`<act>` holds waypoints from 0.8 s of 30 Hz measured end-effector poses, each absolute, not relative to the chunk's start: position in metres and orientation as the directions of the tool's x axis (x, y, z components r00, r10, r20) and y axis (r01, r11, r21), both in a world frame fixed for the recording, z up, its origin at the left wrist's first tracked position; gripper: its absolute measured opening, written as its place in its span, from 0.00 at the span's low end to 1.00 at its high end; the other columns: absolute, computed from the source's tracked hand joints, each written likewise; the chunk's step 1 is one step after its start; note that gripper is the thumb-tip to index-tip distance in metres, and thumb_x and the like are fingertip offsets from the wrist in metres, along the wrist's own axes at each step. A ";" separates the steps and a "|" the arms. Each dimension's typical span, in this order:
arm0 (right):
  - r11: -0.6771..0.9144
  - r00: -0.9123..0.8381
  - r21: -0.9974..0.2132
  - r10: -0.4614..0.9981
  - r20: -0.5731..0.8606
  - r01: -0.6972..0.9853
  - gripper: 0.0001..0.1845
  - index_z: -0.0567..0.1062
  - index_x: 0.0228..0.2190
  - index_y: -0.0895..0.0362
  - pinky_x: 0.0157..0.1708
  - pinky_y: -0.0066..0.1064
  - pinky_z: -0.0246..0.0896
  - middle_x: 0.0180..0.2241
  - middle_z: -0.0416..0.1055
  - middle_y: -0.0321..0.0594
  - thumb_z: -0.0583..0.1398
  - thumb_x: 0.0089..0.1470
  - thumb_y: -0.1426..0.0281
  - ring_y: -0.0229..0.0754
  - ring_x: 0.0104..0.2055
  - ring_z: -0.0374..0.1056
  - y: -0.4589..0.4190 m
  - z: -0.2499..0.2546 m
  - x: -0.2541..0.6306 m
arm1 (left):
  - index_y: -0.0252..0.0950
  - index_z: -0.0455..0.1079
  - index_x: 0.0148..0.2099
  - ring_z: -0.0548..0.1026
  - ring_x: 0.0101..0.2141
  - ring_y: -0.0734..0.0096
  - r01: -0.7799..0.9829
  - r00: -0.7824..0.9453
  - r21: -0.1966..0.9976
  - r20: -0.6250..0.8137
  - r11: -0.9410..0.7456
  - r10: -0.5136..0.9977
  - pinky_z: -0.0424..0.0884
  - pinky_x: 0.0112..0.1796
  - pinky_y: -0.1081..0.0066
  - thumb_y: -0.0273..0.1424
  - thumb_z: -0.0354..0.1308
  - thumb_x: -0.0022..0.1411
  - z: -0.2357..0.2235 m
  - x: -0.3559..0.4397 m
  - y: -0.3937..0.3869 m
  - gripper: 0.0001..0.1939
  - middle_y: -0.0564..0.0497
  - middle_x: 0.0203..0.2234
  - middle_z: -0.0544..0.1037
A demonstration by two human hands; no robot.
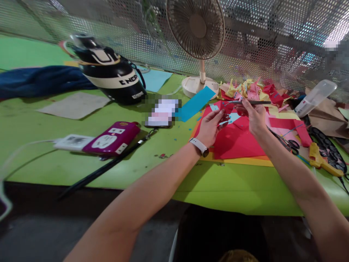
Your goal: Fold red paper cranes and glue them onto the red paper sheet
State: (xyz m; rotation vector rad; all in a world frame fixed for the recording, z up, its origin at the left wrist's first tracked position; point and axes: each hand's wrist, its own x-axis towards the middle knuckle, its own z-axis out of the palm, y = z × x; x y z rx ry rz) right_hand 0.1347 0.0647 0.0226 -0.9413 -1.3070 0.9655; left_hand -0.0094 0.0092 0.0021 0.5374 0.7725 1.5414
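My right hand [256, 116] is closed around a pair of slim dark tweezers [259, 102], whose thin tips point left. Close to those tips is my left hand [211, 125], with thumb and fingers bent together; anything between them is too small to make out. Beneath both hands lie sheets of red paper [231, 145], with small light-blue paper pieces [234, 118] on top. A strip of blue paper [198, 103] lies just beyond my left hand.
A fan [197, 27] stands at the back, near folded paper scraps [248, 89]. Scissors [289, 145], a yellow glue gun [321, 160] and a clear bottle [317, 96] are at right. Leftward are a phone [163, 112], purple power bank [111, 139] and black jug [117, 78].
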 end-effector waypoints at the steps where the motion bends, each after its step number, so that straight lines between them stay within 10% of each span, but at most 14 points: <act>1: 0.330 0.024 -0.943 0.944 0.330 -0.031 0.21 0.72 0.34 0.53 0.34 0.34 0.74 0.31 0.80 0.40 0.65 0.49 0.50 0.43 0.36 0.79 0.065 0.023 0.135 | 0.35 0.76 0.31 0.79 0.28 0.74 -0.673 -0.124 0.740 -0.107 -0.005 0.986 0.73 0.32 0.74 0.26 0.69 0.55 0.003 -0.009 0.009 0.04 0.51 0.27 0.80; 24: 0.336 -0.006 -0.942 0.942 0.336 0.006 0.22 0.71 0.34 0.53 0.32 0.32 0.73 0.29 0.80 0.40 0.63 0.50 0.48 0.43 0.34 0.79 0.064 0.019 0.134 | 0.36 0.76 0.32 0.79 0.30 0.73 -0.655 -0.118 0.756 -0.086 -0.012 0.989 0.74 0.35 0.72 0.28 0.69 0.55 -0.001 -0.009 0.010 0.05 0.52 0.28 0.80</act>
